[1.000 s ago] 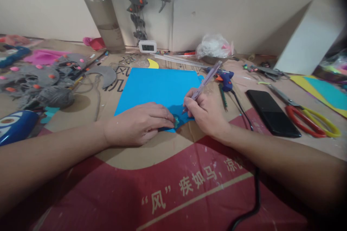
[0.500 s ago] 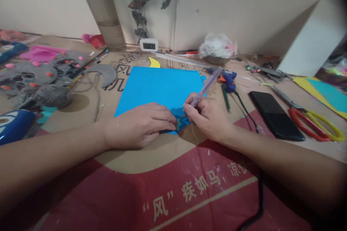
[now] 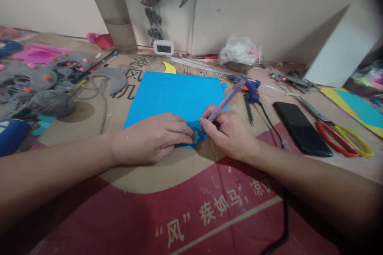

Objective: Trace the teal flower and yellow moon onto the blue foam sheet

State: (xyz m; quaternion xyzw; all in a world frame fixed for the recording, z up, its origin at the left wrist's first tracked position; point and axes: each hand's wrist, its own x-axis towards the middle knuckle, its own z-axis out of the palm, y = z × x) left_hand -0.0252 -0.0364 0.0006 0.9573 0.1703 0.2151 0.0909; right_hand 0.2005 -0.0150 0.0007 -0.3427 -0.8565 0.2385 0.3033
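Observation:
A bright blue sheet (image 3: 179, 91), of paper or thin foam, lies flat in front of me. My left hand (image 3: 157, 137) rests on its lower edge, fingers laid flat and close together. Beside those fingertips is a small teal cutout (image 3: 196, 137) with a wavy outline, lying on the sheet near its lower right corner. My right hand (image 3: 227, 129) grips a clear purple pen (image 3: 226, 101), its upper end leaning away to the right. The pen's tip is down by the cutout, partly hidden by my fingers.
To the right are a blue glue gun (image 3: 253, 91), a green pencil (image 3: 249, 107), a black phone (image 3: 302, 128) and scissors (image 3: 335, 135). Grey felt pieces (image 3: 32, 79) crowd the left. A small digital clock (image 3: 163, 48) and a bottle (image 3: 115, 20) stand behind.
The camera view has shifted slightly, moving objects at the sides a little leftward. My right hand and pen have moved slightly left by the cutout; my left hand stays on the sheet.

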